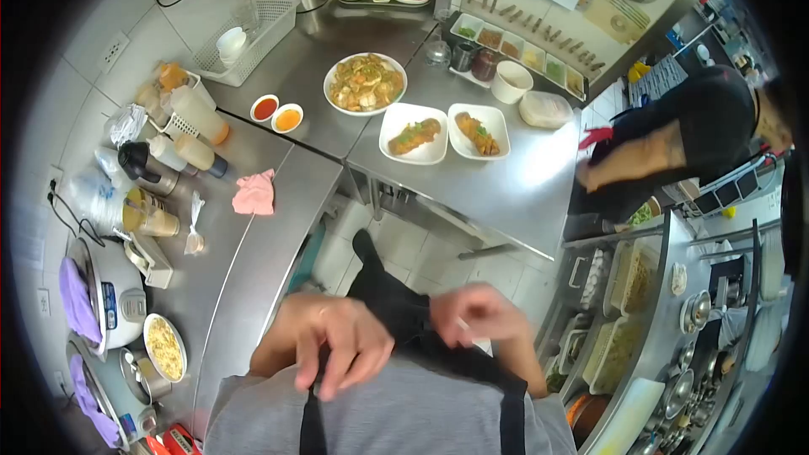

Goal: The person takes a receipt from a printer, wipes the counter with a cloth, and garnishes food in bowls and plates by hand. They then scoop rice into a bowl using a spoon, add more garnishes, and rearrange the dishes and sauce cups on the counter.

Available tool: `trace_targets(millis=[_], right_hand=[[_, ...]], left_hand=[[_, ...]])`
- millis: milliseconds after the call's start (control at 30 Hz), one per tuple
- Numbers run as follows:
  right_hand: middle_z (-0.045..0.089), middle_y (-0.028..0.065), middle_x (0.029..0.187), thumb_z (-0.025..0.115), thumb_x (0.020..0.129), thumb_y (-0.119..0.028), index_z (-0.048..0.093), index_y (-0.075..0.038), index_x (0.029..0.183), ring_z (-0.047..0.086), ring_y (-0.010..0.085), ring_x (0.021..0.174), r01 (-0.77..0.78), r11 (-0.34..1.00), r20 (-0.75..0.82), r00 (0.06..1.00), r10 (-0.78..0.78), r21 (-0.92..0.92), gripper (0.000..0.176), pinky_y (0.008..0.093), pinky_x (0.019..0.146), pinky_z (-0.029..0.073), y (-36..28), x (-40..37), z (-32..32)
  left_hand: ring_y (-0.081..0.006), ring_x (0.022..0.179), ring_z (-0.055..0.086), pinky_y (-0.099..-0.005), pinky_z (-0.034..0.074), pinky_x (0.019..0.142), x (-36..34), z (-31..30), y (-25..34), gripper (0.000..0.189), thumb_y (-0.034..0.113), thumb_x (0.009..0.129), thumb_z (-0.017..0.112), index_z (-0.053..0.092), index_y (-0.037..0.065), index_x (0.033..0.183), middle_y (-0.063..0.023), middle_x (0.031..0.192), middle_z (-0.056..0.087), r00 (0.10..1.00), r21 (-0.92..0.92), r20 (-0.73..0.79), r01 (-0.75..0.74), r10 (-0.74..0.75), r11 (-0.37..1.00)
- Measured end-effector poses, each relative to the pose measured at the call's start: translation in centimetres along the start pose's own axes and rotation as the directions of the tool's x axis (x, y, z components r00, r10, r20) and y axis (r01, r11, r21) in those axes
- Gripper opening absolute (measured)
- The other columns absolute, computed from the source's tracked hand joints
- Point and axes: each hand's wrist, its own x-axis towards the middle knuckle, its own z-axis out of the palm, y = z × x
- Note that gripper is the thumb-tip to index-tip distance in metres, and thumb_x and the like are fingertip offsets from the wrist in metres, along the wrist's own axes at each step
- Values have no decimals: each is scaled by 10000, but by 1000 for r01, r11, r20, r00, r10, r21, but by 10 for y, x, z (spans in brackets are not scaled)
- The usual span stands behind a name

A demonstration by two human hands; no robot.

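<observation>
My left hand [341, 341] is in front of the grey shirt [379, 409], beside the top of a black apron strap [313, 425]. Its fingers are bent and apart, and no held object shows. To the right, my right hand [480, 316] is raised with curled fingers, slightly blurred. A small whitish bit shows at its fingertips, too unclear to name. The black apron [392, 307] hangs between and beyond both hands. Neither hand touches the dishes on the steel counter.
On the steel counter [522, 194] are a large food bowl [366, 84], two square dishes [415, 135] [479, 131], sauce cups [265, 108] and a pink cloth [254, 193]. Bottles and a noodle plate [165, 348] stand left. A person in black [716, 118] leans at the right, near shelves.
</observation>
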Motion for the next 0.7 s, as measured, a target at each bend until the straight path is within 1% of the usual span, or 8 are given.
trace_targets(millis=[67, 167, 200, 267, 367, 467, 567, 700], right_hand=[[619, 47, 940, 634, 886, -120, 597, -27, 1054, 579, 122, 876, -338, 933, -366, 890, 273, -125, 196, 283, 778, 469, 2, 30, -13], [603, 31, 993, 583, 915, -99, 579, -39, 1144, 575, 115, 897, -424, 880, -501, 820, 275, -212, 237, 261, 790, 475, 17, 83, -65], [604, 31, 992, 568, 924, -108, 569, -43, 1178, 574, 117, 905, -454, 865, -568, 778, 268, -215, 263, 263, 796, 478, 16, 121, -104], [605, 39, 1013, 536, 939, -115, 540, -47, 1243, 575, 122, 915, -495, 804, -652, 735, 186, -329, 312, 269, 807, 483, 21, 157, -174], [602, 57, 1084, 508, 944, -115, 498, -44, 1301, 577, 129, 929, -642, 531, -752, 659, 16, -552, 365, 281, 826, 488, 25, 206, -254], [608, 61, 1107, 512, 940, -124, 496, -46, 1306, 577, 132, 946, -490, 786, -802, 598, -11, -377, 375, 270, 842, 473, 36, 246, -289], [617, 55, 1105, 527, 940, -148, 514, -47, 1291, 572, 133, 984, -452, 806, -801, 598, -44, -381, 366, 268, 870, 453, 35, 270, -270], [617, 49, 1117, 539, 933, -135, 530, -52, 1281, 564, 136, 1023, -612, 661, -791, 611, 45, -435, 358, 271, 897, 439, 22, 262, -248]], left_hand=[[-205, 755, 557, -319, 440, 687, -22, -34, 6, 357, 408, 885, 616, 682, 57, 900, -28, 805, 604, 967, 3, -250, 49, -47, 999], [-181, 838, 568, -292, 450, 804, -59, -82, 8, 440, 409, 951, 490, 642, 17, 1083, -51, 916, 614, 649, -14, -752, 160, -116, 987], [-165, 863, 567, -287, 449, 819, -72, -117, 27, 427, 393, 956, 492, 626, 20, 1117, -51, 930, 615, 567, -23, -801, 288, -190, 957], [-135, 915, 566, -278, 449, 851, -92, -147, 41, 412, 362, 965, 495, 593, 27, 1185, -51, 957, 618, 341, -103, -883, 530, -323, 842], [-128, 900, 580, -271, 460, 859, -134, -181, 49, 432, 314, 983, 462, 485, 46, 1322, -75, 981, 627, 179, -148, -935, 586, -305, 797], [-164, 919, 616, -285, 486, 849, -186, -217, 34, 533, 322, 993, 437, 294, 54, 1430, -101, 1019, 634, -10, -276, -959, 258, -283, 926], [-221, 988, 628, -342, 490, 878, -202, -260, 21, 570, 320, 1003, 393, 145, 79, 1456, -140, 1080, 616, -168, -168, -978, 304, -121, 938], [-260, 925, 661, -349, 544, 794, -209, -329, 11, 511, 316, 1011, 352, 134, 92, 1415, -191, 1108, 591, -96, 18, -994, 365, 57, 931]])
